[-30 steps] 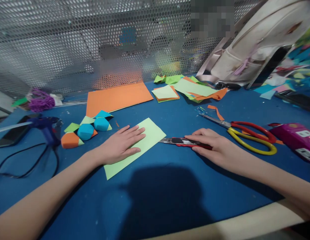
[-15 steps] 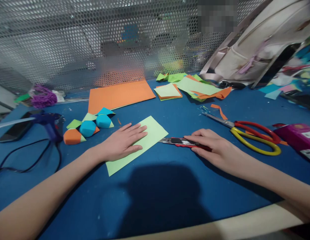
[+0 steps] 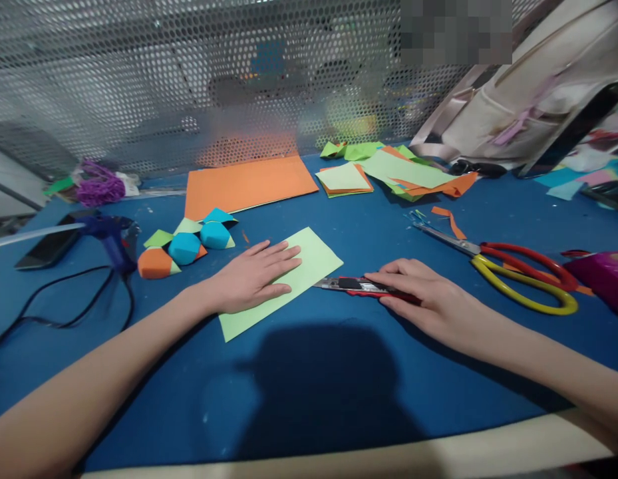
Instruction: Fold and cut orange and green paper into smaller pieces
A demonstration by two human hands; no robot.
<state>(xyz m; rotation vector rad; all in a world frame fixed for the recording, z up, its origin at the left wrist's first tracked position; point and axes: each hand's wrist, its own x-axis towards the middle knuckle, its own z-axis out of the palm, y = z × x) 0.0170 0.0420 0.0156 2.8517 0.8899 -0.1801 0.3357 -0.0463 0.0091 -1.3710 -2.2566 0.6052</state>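
1. The left hand (image 3: 256,276) lies flat on a light green paper (image 3: 309,256), palm down, fingers slightly spread, gripping nothing.
2. That paper rests on the blue table (image 3: 189,399), with one corner toward 1 o'clock and another toward 7 o'clock.
3. The right hand (image 3: 423,293), at 3 o'clock from the paper, has its thumb and fingers closed around the handle of a red and black knife (image 3: 356,286).
4. The knife lies low over the table, its tip pointing to 9 o'clock, right at the paper's edge; whether they touch, I cannot tell.
5. From the right hand, scissors (image 3: 525,266) lie between 2 and 3 o'clock, with red and yellow handles.
6. From the paper, folded paper shapes (image 3: 185,247) sit at 10 o'clock, an orange sheet (image 3: 249,186) at 11, and a stack of small squares (image 3: 343,178) at 1.
7. A blue glue gun (image 3: 112,243) stands beyond the shapes, between 9 and 10 o'clock.
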